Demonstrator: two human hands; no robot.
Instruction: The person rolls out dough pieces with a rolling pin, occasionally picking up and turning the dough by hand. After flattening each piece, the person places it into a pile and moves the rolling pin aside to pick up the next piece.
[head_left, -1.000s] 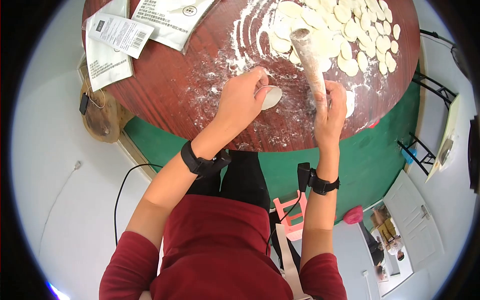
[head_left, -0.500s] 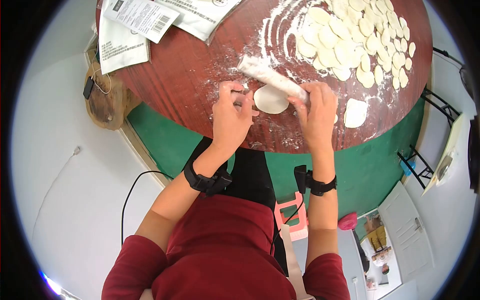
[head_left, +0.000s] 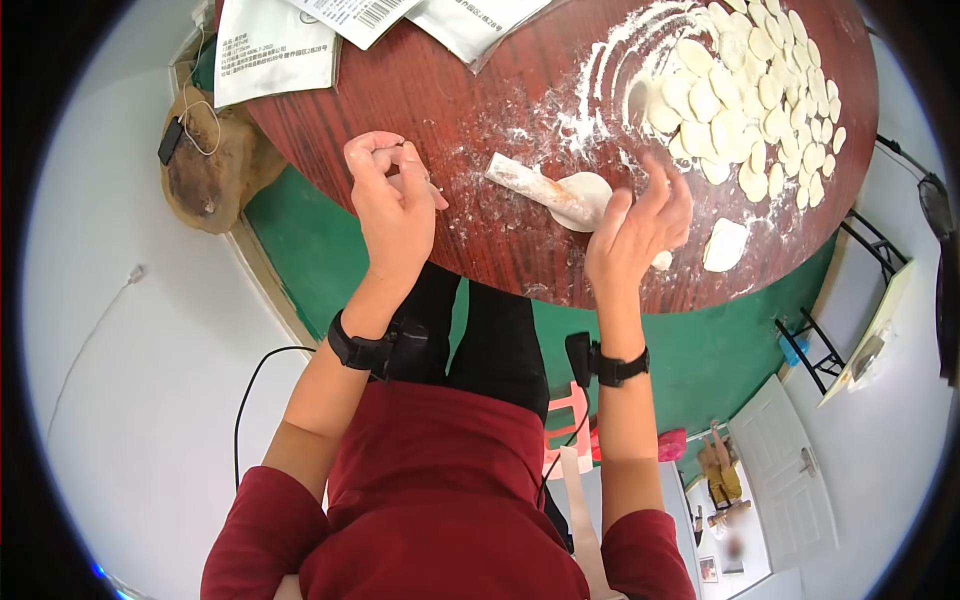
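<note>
A flour-dusted rolling pin [head_left: 522, 183] lies slantwise on the table, its right part across a thin round dough wrapper [head_left: 592, 190]. My right hand [head_left: 640, 225] is at the pin's right end, with fingers stretched out and apart; whether the palm touches the pin is hidden. To the left, over the table's near edge, my left hand [head_left: 392, 205] is raised away from the pin and wrapper. Its fingers are loosely bent with a gap to the thumb, and nothing shows in them. A small dough piece [head_left: 662, 260] sits beside my right wrist.
Many dough wrappers [head_left: 728, 130] are spread at the table's right. A squarish white dough piece [head_left: 725, 245] lies near the right edge. Printed packets [head_left: 275, 60] are at the far left of the round table [head_left: 400, 110]. A wooden stump [head_left: 215, 185] stands left, bearing a phone [head_left: 171, 142].
My left hand has moved left, away from the wrapper. My right hand has loosened from the pin and its fingers have straightened. The pin now crosses the wrapper. The view has shifted slightly.
</note>
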